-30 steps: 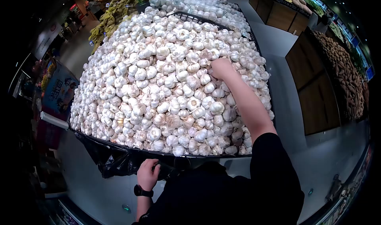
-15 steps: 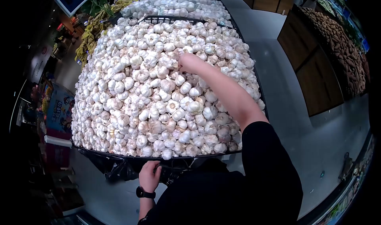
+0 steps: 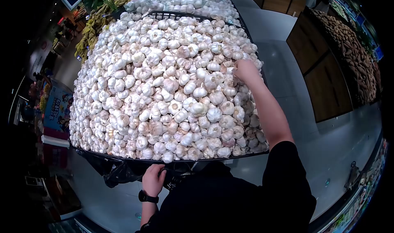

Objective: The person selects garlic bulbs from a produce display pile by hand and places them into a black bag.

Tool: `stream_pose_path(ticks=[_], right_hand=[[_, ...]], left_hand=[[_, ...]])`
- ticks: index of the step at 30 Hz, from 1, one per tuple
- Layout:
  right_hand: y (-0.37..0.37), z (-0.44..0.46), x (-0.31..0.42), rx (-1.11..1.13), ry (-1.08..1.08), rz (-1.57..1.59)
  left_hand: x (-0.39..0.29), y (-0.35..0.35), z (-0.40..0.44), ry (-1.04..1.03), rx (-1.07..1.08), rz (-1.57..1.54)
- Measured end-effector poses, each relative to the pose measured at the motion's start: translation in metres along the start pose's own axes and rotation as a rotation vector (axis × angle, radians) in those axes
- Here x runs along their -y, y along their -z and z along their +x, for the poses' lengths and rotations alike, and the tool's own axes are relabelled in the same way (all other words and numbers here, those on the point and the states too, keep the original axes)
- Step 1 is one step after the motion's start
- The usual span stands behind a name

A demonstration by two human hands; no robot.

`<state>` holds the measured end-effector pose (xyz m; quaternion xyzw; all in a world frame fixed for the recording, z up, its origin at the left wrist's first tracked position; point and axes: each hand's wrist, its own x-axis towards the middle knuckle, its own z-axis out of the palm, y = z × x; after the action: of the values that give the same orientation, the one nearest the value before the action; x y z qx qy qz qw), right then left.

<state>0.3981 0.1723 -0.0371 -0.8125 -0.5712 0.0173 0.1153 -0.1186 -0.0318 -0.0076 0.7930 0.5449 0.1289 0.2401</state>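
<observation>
A broad heap of white garlic bulbs [image 3: 172,85] fills the black-edged display in front of me. My right hand [image 3: 247,72] is over the right side of the heap, its fingers curled closed against the bulbs. A pale bit shows by its fingertips, but what they hold is hidden. My left hand [image 3: 153,179], wearing a black watch [image 3: 147,197], is low at the near edge with its fingers curled. Dark material and a black lattice-sided basket [image 3: 175,180] lie beside it; what it grips is too dark to make out.
Bagged garlic [image 3: 184,1] lies behind a black crate rim [image 3: 172,15]. Yellowish ginger [image 3: 92,35] is at the far left. A black plastic bag [image 3: 117,171] hangs below the front edge. A wooden stand [image 3: 320,64] of brown root vegetables stands across the right aisle.
My right hand has moved right from the middle of the heap to its right side. My left hand stays at the near edge. The view has shifted slightly.
</observation>
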Motion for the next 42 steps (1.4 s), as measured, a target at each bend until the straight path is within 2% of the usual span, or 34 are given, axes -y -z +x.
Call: stream_pose_path(ticks=[5,7,11,13,14,17,19,21,25,29,31,34,36,38,41,42], right_hand=[[-0.008,0.000,0.023,0.099,-0.065,-0.060],[-0.021,0.007,0.021,-0.007,-0.082,-0.017],[-0.021,0.008,-0.001,-0.062,-0.024,0.023],[-0.015,0.004,-0.013,-0.083,0.063,0.292],[-0.004,0.000,-0.009,-0.039,0.024,0.453],[0.023,-0.022,0.020,0.105,0.134,0.566],[0.027,-0.036,0.041,0.121,0.332,0.334],[0.009,-0.044,0.053,0.074,0.407,0.048],[0.000,-0.057,0.069,0.035,0.308,-0.011],[0.001,-0.070,0.069,-0.098,0.273,0.010],[-0.007,-0.061,0.048,-0.070,0.297,0.247],[0.013,-0.054,0.018,-0.046,0.033,0.748],[0.018,-0.044,-0.025,-0.097,-0.115,1.252],[0.024,-0.041,-0.063,-0.147,-0.264,1.291],[-0.036,-0.023,-0.130,-0.187,-0.515,1.381],[-0.044,-0.019,-0.134,-0.189,-0.509,1.379]], left_hand=[[-0.010,0.001,0.009,-0.024,0.015,0.001],[-0.010,0.002,0.008,-0.025,0.015,0.003],[-0.005,0.003,-0.002,-0.019,-0.017,0.017],[-0.001,0.002,-0.008,0.010,-0.021,0.020],[0.001,0.002,-0.009,0.014,-0.024,0.017],[0.004,0.001,-0.014,0.033,0.021,0.013],[0.005,0.000,-0.011,0.042,0.039,0.022],[0.001,0.000,-0.006,0.022,0.040,0.019],[0.002,-0.002,-0.002,-0.041,0.013,0.006],[0.000,-0.003,-0.002,-0.030,0.046,0.015],[0.003,-0.006,-0.004,-0.026,0.061,0.015],[0.003,-0.007,-0.002,-0.023,0.082,0.017],[0.004,-0.007,-0.001,-0.016,0.082,0.011],[0.003,-0.006,0.001,-0.008,0.075,0.005],[0.002,-0.007,0.003,-0.035,0.071,0.020],[0.001,-0.008,0.005,-0.046,0.073,0.020]])
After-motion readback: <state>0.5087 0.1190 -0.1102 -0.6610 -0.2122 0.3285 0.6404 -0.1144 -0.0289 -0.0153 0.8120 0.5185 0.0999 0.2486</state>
